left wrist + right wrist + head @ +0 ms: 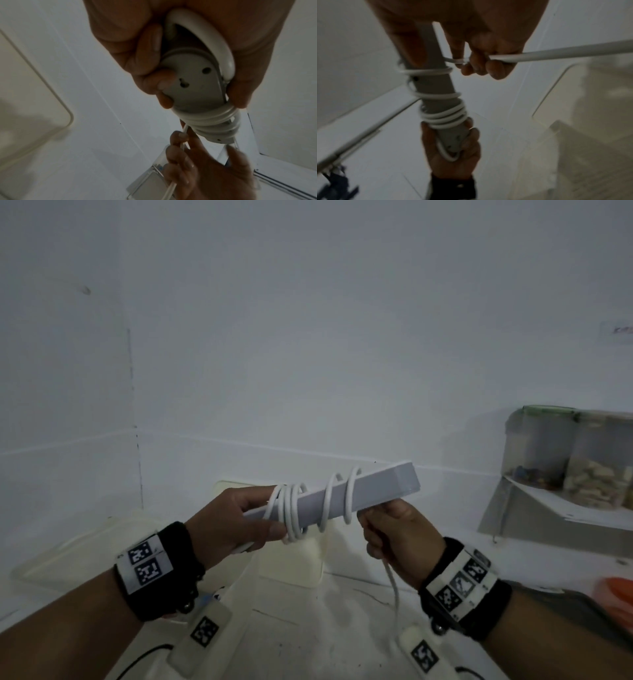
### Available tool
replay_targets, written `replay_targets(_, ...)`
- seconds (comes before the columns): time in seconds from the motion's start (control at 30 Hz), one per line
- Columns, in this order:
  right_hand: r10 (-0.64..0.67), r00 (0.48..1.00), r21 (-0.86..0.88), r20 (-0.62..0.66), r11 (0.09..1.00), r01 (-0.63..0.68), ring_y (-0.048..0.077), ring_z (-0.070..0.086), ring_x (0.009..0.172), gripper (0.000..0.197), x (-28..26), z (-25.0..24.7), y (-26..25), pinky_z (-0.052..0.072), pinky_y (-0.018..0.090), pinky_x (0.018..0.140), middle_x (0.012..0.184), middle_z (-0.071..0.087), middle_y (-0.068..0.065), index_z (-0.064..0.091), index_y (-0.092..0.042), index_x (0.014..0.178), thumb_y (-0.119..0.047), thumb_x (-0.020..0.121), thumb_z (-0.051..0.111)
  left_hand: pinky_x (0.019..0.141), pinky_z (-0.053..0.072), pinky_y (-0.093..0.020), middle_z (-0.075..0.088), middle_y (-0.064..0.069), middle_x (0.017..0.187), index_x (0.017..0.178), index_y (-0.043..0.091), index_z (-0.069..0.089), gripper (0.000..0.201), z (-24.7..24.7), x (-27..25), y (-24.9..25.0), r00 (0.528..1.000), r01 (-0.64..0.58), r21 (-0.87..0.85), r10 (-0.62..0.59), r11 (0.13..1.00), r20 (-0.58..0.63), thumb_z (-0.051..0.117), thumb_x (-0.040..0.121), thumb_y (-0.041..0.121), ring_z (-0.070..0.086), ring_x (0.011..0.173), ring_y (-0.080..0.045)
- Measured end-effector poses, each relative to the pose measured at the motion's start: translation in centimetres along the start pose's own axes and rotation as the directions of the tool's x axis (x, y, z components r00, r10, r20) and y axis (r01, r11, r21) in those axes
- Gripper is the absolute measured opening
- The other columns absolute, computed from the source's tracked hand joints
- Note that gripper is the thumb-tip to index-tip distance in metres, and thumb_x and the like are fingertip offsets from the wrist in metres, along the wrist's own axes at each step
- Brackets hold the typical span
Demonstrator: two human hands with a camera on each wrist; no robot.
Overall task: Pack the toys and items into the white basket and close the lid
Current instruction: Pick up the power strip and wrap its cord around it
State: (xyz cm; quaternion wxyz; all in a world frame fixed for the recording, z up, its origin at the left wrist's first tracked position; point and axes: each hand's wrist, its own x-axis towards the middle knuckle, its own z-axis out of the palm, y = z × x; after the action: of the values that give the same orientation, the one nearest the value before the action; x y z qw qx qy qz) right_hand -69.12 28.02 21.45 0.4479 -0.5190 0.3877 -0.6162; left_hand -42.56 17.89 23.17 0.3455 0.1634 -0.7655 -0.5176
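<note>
A long grey power strip (373,489) is held up in the air, slanting up to the right. Its white cord (291,508) is wound round it in several loops. My left hand (236,518) grips the strip's near end (193,83), thumb and fingers curled round it (453,143). My right hand (394,535) is under the far end, fingers curled round the loose part of the cord (556,52), which hangs down past the wrist (394,587). The white basket (291,556) stands below the hands, its lid (85,546) open to the left.
A white wall rises close behind the hands. At the right, a metal shelf (548,508) carries two clear jars (565,460) with small pieces inside. An orange object (616,597) lies at the right edge. The white tabletop (325,628) is below.
</note>
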Motion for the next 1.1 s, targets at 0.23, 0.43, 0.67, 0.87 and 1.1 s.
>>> replay_targets(0.23, 0.076, 0.996, 0.114, -0.038, 0.991, -0.072, 0.014, 0.039, 0.058, 0.065, 0.0, 2.8, 0.6, 0.031, 0.030, 0.054, 0.086, 0.052, 0.001, 0.062, -0.014, 0.105, -0.063, 0.065, 0.080, 0.055, 0.043, -0.017, 0.072, 0.008, 0.072, 0.115, 0.029, 0.073, 0.040, 2.6, 1.0, 1.3, 0.993, -0.024, 0.239, 0.051, 0.971, -0.105, 0.082, 0.077, 0.020, 0.058, 0.052, -0.006)
replay_targets(0.43, 0.129, 0.992, 0.013, -0.006, 0.992, -0.129, 0.014, 0.044, 0.060, 0.064, -0.3, 5.0, 1.0, 0.041, 0.033, 0.055, 0.088, 0.052, 0.005, 0.069, -0.011, 0.111, -0.060, 0.071, 0.076, 0.092, 0.056, -0.032, 0.075, 0.010, 0.112, 0.117, 0.042, 0.069, 0.051, 2.8, 1.2, 3.2, 0.990, -0.108, 0.376, 0.133, 0.920, -0.042, 0.086, 0.069, 0.034, 0.071, 0.103, -0.016)
replay_targets(0.67, 0.275, 0.958, -0.099, 0.083, 0.959, -0.267, 0.017, 0.041, 0.047, 0.022, -2.9, 4.9, 1.2, 0.049, 0.031, 0.052, 0.064, 0.048, 0.007, 0.066, -0.003, 0.112, -0.019, 0.101, 0.055, 0.092, 0.054, -0.026, 0.071, 0.030, 0.106, 0.108, 0.064, 0.062, 0.055, -1.7, 2.6, 4.0, 0.900, 0.032, 0.564, 0.222, 0.825, -0.376, 0.087, 0.060, 0.052, 0.068, 0.097, 0.001)
replay_targets(0.87, 0.190, 0.975, -0.460, 0.112, 0.880, -0.119, 0.014, 0.042, 0.040, 0.020, -3.8, 2.7, -3.9, 0.041, 0.023, 0.040, 0.060, 0.050, -0.001, 0.070, -0.013, 0.101, -0.027, 0.088, 0.061, 0.101, 0.046, -0.026, 0.056, 0.014, 0.141, 0.145, 0.045, 0.041, 0.099, -5.2, 2.3, 3.1, 0.917, 0.274, 0.800, 0.105, 0.534, -0.384, 0.077, 0.057, 0.072, 0.058, 0.120, -0.009)
replay_targets(1.1, -0.184, 0.966, -0.892, 0.183, 0.382, 0.241, 0.031, 0.058, 0.061, 0.015, 0.5, -1.1, -10.4, 0.053, 0.043, 0.064, 0.072, 0.069, 0.014, 0.077, -0.028, 0.089, -0.039, 0.092, 0.067, 0.096, 0.053, -0.025, 0.064, 0.023, 0.127, 0.140, 0.051, 0.043, 0.094, -3.9, 1.3, 2.1, 0.989, 0.121, 0.880, -0.131, 0.460, -0.067, 0.079, 0.055, 0.069, 0.062, 0.106, 0.005)
